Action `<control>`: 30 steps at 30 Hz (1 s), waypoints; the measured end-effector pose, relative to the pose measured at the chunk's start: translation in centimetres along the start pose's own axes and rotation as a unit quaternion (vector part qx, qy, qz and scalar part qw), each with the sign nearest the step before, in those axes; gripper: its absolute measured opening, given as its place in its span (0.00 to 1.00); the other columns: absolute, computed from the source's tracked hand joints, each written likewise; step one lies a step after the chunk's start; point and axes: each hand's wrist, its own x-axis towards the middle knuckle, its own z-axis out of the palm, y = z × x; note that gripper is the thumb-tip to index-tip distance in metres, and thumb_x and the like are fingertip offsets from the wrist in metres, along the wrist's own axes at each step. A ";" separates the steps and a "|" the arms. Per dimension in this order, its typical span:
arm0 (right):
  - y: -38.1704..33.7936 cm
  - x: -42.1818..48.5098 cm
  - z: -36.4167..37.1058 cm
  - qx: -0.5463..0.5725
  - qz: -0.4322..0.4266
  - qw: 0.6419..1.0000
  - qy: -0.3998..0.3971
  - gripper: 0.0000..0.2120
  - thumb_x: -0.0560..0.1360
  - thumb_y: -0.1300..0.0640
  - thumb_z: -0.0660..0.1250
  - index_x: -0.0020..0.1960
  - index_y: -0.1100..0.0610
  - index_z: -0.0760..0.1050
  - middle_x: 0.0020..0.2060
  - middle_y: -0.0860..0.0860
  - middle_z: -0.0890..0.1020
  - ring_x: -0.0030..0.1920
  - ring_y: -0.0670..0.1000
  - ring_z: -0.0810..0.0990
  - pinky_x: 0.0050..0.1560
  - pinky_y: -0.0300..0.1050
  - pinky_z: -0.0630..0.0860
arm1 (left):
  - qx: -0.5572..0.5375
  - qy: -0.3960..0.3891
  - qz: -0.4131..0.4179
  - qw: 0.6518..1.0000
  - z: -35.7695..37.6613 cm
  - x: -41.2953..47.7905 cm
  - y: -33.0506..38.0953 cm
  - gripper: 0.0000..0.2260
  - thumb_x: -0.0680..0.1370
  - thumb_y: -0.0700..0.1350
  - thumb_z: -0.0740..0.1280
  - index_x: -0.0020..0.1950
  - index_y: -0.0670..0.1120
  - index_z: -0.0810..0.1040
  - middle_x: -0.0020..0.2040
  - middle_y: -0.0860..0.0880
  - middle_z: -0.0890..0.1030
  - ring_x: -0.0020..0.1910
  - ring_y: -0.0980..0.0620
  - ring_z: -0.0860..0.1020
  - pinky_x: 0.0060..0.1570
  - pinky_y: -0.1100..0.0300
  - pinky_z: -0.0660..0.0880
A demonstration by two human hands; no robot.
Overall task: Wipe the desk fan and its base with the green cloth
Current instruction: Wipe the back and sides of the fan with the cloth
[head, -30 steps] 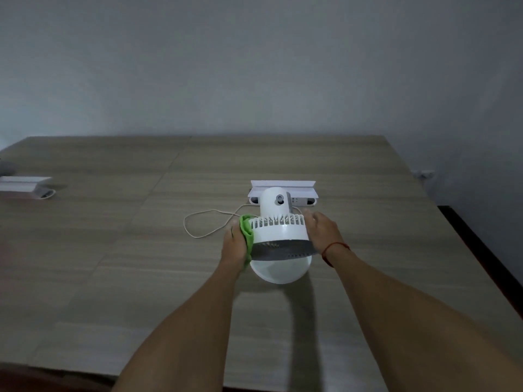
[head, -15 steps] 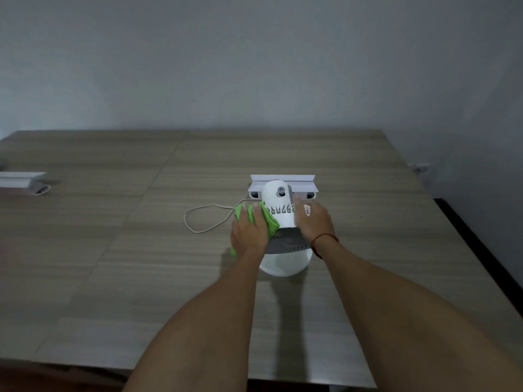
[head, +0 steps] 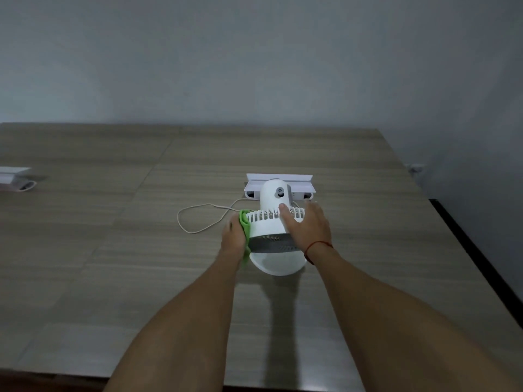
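A small white desk fan (head: 268, 222) stands on the wooden table, its head tipped toward me, with its round white base (head: 278, 263) below the grey grille. My left hand (head: 233, 237) presses the green cloth (head: 245, 226) against the left side of the fan's housing. My right hand (head: 307, 224) lies flat over the right side of the housing, holding the fan steady, fingers spread on the ribbed back. The fan's thin cord (head: 198, 219) loops away to the left on the table.
A white socket box (head: 278, 182) sits just behind the fan. Another white box (head: 12, 179) rests at the far left edge of the table (head: 113, 250). The table's right edge drops off to a dark floor strip; a grey wall lies behind.
My left hand has slid the green cloth from the top of the fan's housing back down to its left side. My right hand has shifted slightly further over the top right.
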 end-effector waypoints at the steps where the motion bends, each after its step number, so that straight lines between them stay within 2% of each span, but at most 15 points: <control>1: 0.0 0.1 0.1 -0.006 0.003 1.000 -0.008 0.42 0.70 0.28 0.55 0.75 0.54 0.59 0.75 0.56 0.61 0.75 0.62 0.59 0.73 0.60 0.62 | 0.005 0.009 -0.008 1.000 0.3 -0.4 0.4 0.28 0.68 0.66 0.54 0.53 0.51 0.83 0.59 0.43 0.82 0.60 0.42 0.78 0.65 0.42 0.72; 2: 0.0 0.1 0.1 -0.009 0.004 1.000 -0.014 0.42 0.72 0.30 0.55 0.78 0.54 0.53 0.78 0.55 0.54 0.78 0.61 0.52 0.75 0.60 0.57 | 0.024 0.017 -0.007 1.000 0.6 -0.9 0.9 0.30 0.68 0.66 0.52 0.56 0.50 0.82 0.60 0.43 0.81 0.61 0.41 0.78 0.66 0.42 0.71; 4: 0.2 0.2 0.0 -0.010 -0.007 1.000 -0.017 0.42 0.75 0.33 0.56 0.79 0.54 0.47 0.79 0.55 0.48 0.79 0.58 0.44 0.76 0.60 0.52 | 0.087 0.023 0.044 0.995 1.0 -2.0 1.6 0.31 0.74 0.64 0.50 0.64 0.47 0.77 0.66 0.42 0.77 0.65 0.41 0.74 0.69 0.45 0.68; 7: 0.1 0.0 -0.1 -0.011 -0.020 1.000 -0.016 0.42 0.75 0.34 0.56 0.79 0.55 0.46 0.79 0.55 0.46 0.79 0.57 0.43 0.77 0.59 0.51 | 0.155 0.043 0.151 0.975 1.4 -4.0 1.9 0.31 0.77 0.61 0.50 0.74 0.44 0.69 0.74 0.40 0.69 0.74 0.42 0.66 0.73 0.50 0.61; 10: 0.1 -0.2 -0.2 -0.009 -0.019 0.999 -0.024 0.42 0.75 0.34 0.56 0.79 0.55 0.45 0.79 0.54 0.46 0.79 0.58 0.43 0.77 0.59 0.51 | 0.265 0.071 0.279 0.920 2.2 -5.7 1.7 0.32 0.77 0.60 0.48 0.74 0.44 0.69 0.76 0.40 0.66 0.77 0.44 0.62 0.77 0.51 0.55; 12: 0.3 -0.2 -0.3 -0.006 -0.020 0.999 -0.026 0.42 0.75 0.34 0.57 0.79 0.55 0.46 0.79 0.54 0.46 0.79 0.58 0.43 0.77 0.59 0.51 | 0.299 0.079 0.319 0.896 2.5 -6.0 1.5 0.31 0.78 0.58 0.47 0.73 0.43 0.70 0.75 0.41 0.67 0.77 0.44 0.62 0.78 0.49 0.54; 13: 0.5 -0.2 -0.3 -0.004 -0.021 0.999 -0.028 0.42 0.75 0.34 0.57 0.79 0.54 0.46 0.79 0.54 0.46 0.79 0.58 0.44 0.77 0.59 0.51 | 0.296 0.082 0.325 0.894 2.5 -5.9 1.4 0.30 0.78 0.58 0.48 0.72 0.43 0.71 0.75 0.41 0.68 0.77 0.44 0.63 0.78 0.49 0.54; 15: 0.6 -0.1 -0.2 -0.001 -0.027 0.999 -0.036 0.42 0.74 0.33 0.57 0.79 0.53 0.48 0.79 0.55 0.47 0.79 0.57 0.44 0.77 0.58 0.51 | 0.261 0.070 0.294 0.917 1.9 -5.6 1.2 0.28 0.79 0.58 0.50 0.74 0.44 0.69 0.76 0.43 0.67 0.77 0.46 0.62 0.77 0.50 0.56; 18: 0.6 0.1 -0.3 -0.011 -0.032 0.999 -0.035 0.42 0.74 0.33 0.57 0.79 0.54 0.49 0.79 0.56 0.48 0.79 0.58 0.45 0.76 0.57 0.52 | 0.168 0.034 0.178 0.969 0.7 -4.4 1.5 0.25 0.82 0.57 0.53 0.75 0.45 0.67 0.75 0.46 0.69 0.74 0.47 0.65 0.74 0.53 0.59; 20: 0.8 0.3 -0.4 -0.012 -0.023 0.999 -0.032 0.41 0.74 0.33 0.57 0.79 0.55 0.50 0.79 0.57 0.48 0.79 0.59 0.46 0.76 0.56 0.53 | 0.095 0.007 0.062 0.994 0.0 -2.0 0.6 0.29 0.78 0.66 0.53 0.71 0.50 0.71 0.70 0.48 0.74 0.70 0.47 0.71 0.72 0.51 0.63; 22: 0.9 0.4 -0.4 -0.007 -0.016 0.999 -0.028 0.41 0.74 0.33 0.57 0.79 0.55 0.50 0.79 0.57 0.49 0.79 0.58 0.46 0.76 0.56 0.53 | 0.055 0.009 0.002 0.998 -0.1 0.5 -1.2 0.39 0.68 0.78 0.49 0.67 0.55 0.74 0.67 0.48 0.77 0.68 0.44 0.74 0.71 0.45 0.66; 23: 0.9 0.4 -0.4 -0.002 -0.013 1.000 -0.023 0.41 0.74 0.34 0.57 0.79 0.55 0.51 0.79 0.57 0.49 0.79 0.58 0.47 0.76 0.56 0.53 | 0.045 0.016 -0.003 0.999 0.1 0.1 -1.1 0.39 0.69 0.77 0.48 0.68 0.55 0.74 0.66 0.47 0.78 0.67 0.43 0.74 0.70 0.44 0.66; 24: 0.9 0.5 -0.3 0.002 -0.009 1.000 -0.013 0.41 0.75 0.34 0.57 0.79 0.55 0.51 0.79 0.57 0.49 0.79 0.58 0.47 0.76 0.57 0.53 | 0.051 0.024 0.003 0.998 0.6 -0.8 -0.4 0.35 0.74 0.73 0.48 0.70 0.54 0.72 0.66 0.46 0.77 0.67 0.43 0.74 0.70 0.46 0.66; 26: 0.5 0.5 -0.1 0.003 -0.001 1.000 0.003 0.40 0.75 0.34 0.57 0.78 0.56 0.51 0.79 0.58 0.50 0.79 0.59 0.48 0.76 0.57 0.53 | 0.098 0.042 0.071 0.992 1.4 -3.4 1.4 0.27 0.81 0.61 0.50 0.74 0.49 0.68 0.70 0.43 0.74 0.69 0.42 0.71 0.70 0.49 0.65; 30: -0.3 0.5 0.3 -0.002 0.017 1.000 0.000 0.41 0.75 0.34 0.57 0.78 0.56 0.51 0.79 0.57 0.51 0.79 0.59 0.49 0.76 0.59 0.55 | 0.220 0.081 0.183 0.955 2.4 -5.2 2.1 0.25 0.79 0.59 0.59 0.75 0.52 0.67 0.72 0.39 0.69 0.71 0.39 0.67 0.72 0.46 0.63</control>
